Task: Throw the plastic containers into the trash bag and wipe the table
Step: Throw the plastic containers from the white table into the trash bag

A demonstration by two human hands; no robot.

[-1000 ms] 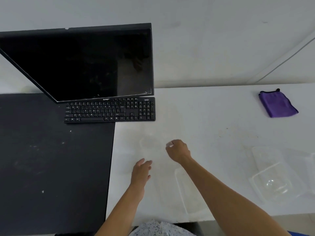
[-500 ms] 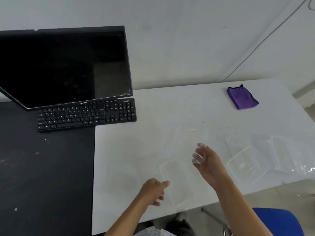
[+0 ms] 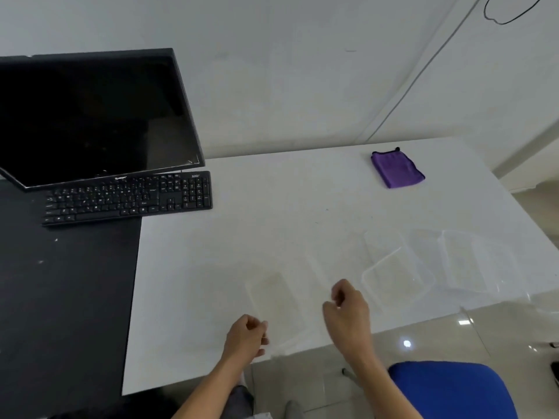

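Note:
On the white table (image 3: 272,225), a clear plastic container (image 3: 276,300) lies near the front edge. My left hand (image 3: 246,334) is at its left near corner, fingers curled onto the rim. To the right, my right hand (image 3: 348,309) hovers with fingers curled, pinching a faintly visible clear plastic lid (image 3: 319,267) that rises from its fingertips. More clear containers (image 3: 399,279) and lids (image 3: 478,261) are spread at the table's right end. A folded purple cloth (image 3: 396,169) lies at the far right. No trash bag is in view.
A black monitor (image 3: 90,116) and black keyboard (image 3: 127,198) stand at the back left, partly over a black desk (image 3: 60,297) that adjoins the table. A blue chair (image 3: 453,388) is below the front edge, on a glossy tiled floor.
My view has swung right. My right hand lifted a clear piece off the table and carried it right and toward me. My left hand moved to the front container's rim and curled.

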